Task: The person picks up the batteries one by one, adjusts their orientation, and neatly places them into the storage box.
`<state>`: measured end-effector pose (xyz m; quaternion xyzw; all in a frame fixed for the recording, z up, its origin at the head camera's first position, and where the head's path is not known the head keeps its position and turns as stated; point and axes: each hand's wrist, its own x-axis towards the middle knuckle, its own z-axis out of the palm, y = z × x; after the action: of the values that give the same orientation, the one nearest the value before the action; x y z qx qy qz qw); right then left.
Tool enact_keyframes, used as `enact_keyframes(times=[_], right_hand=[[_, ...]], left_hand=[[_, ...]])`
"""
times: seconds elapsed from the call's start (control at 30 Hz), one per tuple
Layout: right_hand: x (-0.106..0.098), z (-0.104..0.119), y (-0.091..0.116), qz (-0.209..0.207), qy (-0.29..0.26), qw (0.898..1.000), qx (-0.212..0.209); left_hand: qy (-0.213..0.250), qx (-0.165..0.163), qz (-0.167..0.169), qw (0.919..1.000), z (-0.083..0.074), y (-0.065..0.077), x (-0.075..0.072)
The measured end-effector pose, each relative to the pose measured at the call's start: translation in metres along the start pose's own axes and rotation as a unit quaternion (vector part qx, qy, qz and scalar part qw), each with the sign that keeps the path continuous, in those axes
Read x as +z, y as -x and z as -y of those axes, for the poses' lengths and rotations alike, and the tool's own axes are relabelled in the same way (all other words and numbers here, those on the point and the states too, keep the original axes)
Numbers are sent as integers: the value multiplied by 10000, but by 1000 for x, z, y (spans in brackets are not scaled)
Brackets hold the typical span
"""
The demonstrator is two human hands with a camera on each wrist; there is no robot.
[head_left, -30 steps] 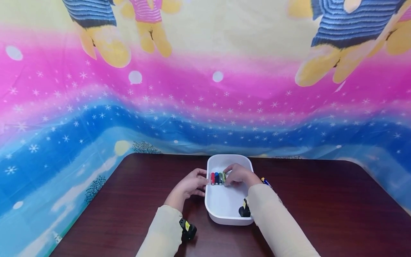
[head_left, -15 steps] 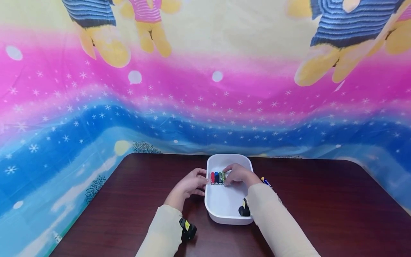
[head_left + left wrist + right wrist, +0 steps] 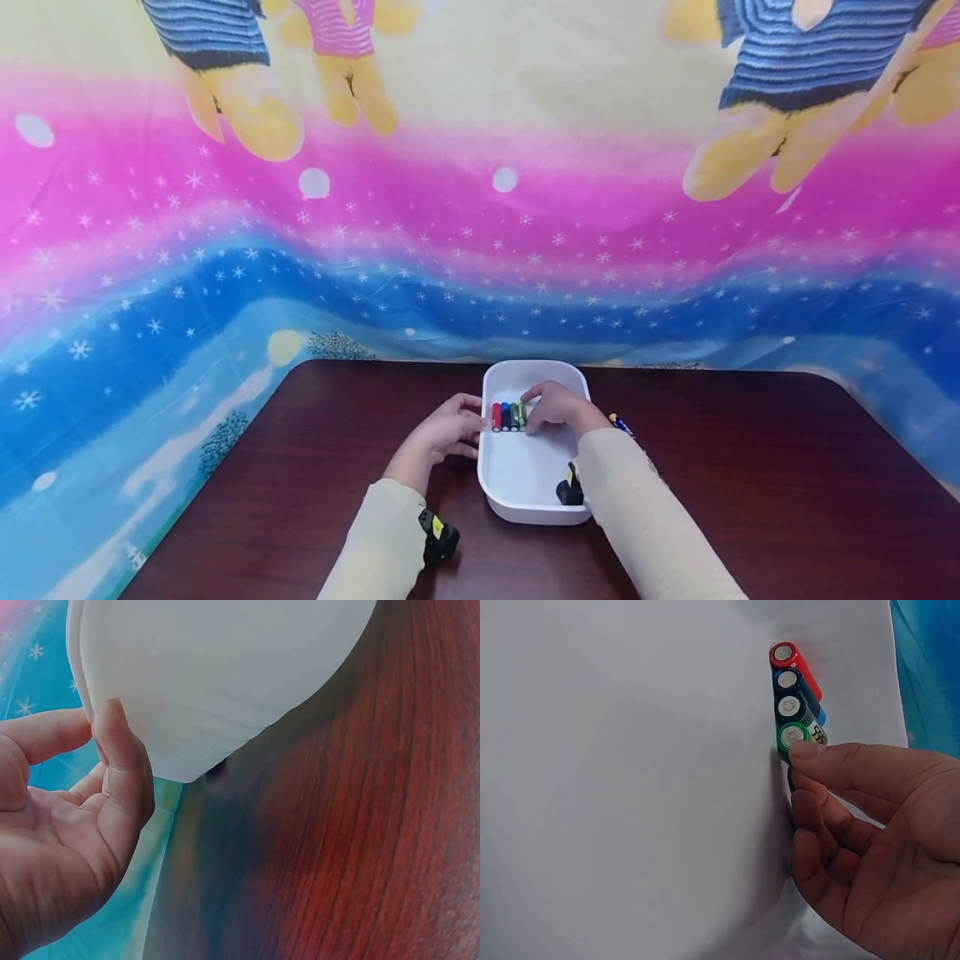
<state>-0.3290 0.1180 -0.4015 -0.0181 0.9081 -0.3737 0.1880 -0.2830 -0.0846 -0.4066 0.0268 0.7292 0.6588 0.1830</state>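
Inside a white plastic box point(image 3: 532, 475), several batteries lie side by side in a row near its left wall. From the left they are a red battery point(image 3: 497, 417), a dark one with a blue end point(image 3: 506, 417), a dark green one point(image 3: 514, 417) and a green battery point(image 3: 793, 736). My right hand point(image 3: 557, 407) is at the row's right end. Its thumb tip touches the flat end of the green battery, and the curled fingers partly hide that battery's side. My left hand point(image 3: 448, 429) pinches the box's left rim point(image 3: 84, 675) between thumb and fingers.
A blue and yellow battery point(image 3: 621, 425) lies on the dark wooden table point(image 3: 750, 483) just right of the box, partly hidden by the right sleeve point(image 3: 637, 492). A printed cloth point(image 3: 480, 250) hangs behind the table.
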Motion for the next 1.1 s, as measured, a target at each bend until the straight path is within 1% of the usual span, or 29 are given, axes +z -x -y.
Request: enact_keyframes(times=[0.1,0.23,0.3,0.43,0.6,0.7,0.9,1.1], right_hand=[[-1,1,0,-30,52,10000,-48],[-1,2,-1,-210,76,9997,-63],[-2,4,-1,-338,30,9994,-65],[-6,9,1,-432,-151,9989,-92],[-13,16,4,-392,-312,9987,-89],[-16,17,6,-321,-252,9991,-76],[-13,13,7,-100,38,9999,32],[-10,9,7,-63,23,10000,53]], left_hand=[[-4,28,4,10000,0,0,0],[-22,44,-2,10000,-1,2,0],[-14,23,-9,10000,-1,1,1],[-20,21,6,10000,-2,2,3],[-77,36,-23,10000,-3,2,3],[-117,10,-56,9999,-3,2,3],[-96,-20,-56,9999,-3,3,1],[-100,-3,-18,9999,-2,2,1]])
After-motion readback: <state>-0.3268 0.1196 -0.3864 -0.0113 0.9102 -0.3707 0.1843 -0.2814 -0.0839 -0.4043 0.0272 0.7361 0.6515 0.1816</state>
